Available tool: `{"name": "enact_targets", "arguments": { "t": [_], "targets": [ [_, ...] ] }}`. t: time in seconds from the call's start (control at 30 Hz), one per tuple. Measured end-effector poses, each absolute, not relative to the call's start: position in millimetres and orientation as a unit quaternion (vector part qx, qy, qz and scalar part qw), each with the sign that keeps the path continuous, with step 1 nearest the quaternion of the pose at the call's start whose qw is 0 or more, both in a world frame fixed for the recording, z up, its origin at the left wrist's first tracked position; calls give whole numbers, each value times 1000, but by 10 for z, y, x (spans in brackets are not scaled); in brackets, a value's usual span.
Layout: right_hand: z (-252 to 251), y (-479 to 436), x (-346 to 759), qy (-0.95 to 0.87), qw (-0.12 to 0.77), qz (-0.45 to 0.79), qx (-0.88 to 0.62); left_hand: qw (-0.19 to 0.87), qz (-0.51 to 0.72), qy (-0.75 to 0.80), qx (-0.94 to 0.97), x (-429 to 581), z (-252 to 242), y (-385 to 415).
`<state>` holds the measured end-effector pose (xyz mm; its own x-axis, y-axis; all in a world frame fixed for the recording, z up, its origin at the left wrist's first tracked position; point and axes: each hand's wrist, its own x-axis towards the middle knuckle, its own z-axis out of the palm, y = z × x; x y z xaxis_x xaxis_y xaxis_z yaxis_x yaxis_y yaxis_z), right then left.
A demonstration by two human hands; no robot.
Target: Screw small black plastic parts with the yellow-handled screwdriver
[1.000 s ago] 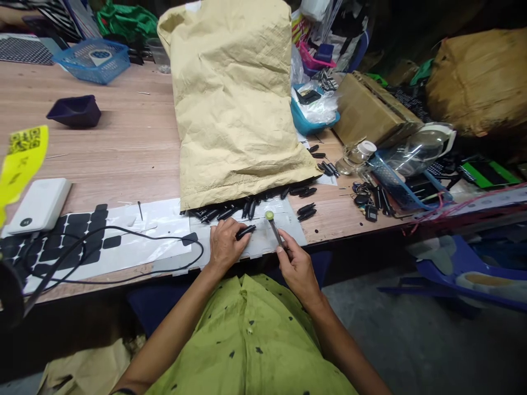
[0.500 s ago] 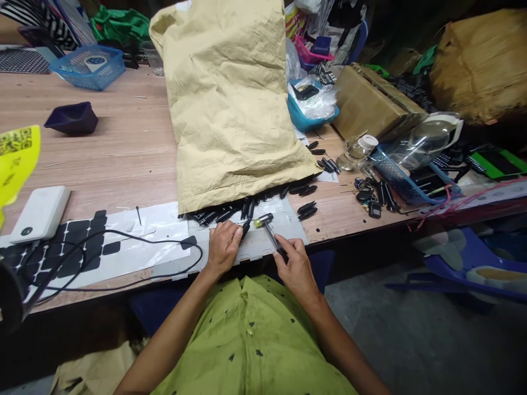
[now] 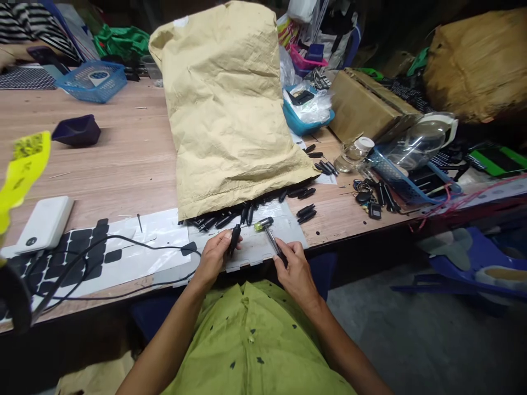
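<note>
Small black plastic pen-shaped part [image 3: 234, 238] stands pinched in left hand [image 3: 214, 257] fingers; right hand [image 3: 293, 267] grips small yellow-headed metal hammer [image 3: 267, 232], just right of it.

Wooden table [image 3: 123, 159], grey floor [image 3: 411, 340], blue chair [image 3: 473, 263].

The sack [image 3: 230, 109] is creased, matt brown paper, on a table [image 3: 123, 159] of smooth wood-grain. Spilling from under the sack, the black pieces [image 3: 230, 216] look like glossy plastic. Just in front of the sack, the hammer [image 3: 268, 233] has a shiny metal shaft and a yellow-green plastic-looking head. The shirt [image 3: 255, 340] is matt green cloth.
</note>
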<state>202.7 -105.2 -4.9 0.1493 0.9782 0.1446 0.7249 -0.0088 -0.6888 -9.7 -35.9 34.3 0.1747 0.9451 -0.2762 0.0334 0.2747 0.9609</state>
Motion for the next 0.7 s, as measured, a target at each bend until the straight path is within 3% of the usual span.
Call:
{"name": "enact_targets", "arguments": {
  "t": [0.2, 0.7],
  "targets": [
    [-61, -1035, 2041, -627, 326, 188, -682, 731, 382, 473, 309, -43, 404, -436],
    [-68, -1017, 2048, -628, 324, 192, -682, 756, 359, 480, 263, -1, 376, -484]
  ]
}}
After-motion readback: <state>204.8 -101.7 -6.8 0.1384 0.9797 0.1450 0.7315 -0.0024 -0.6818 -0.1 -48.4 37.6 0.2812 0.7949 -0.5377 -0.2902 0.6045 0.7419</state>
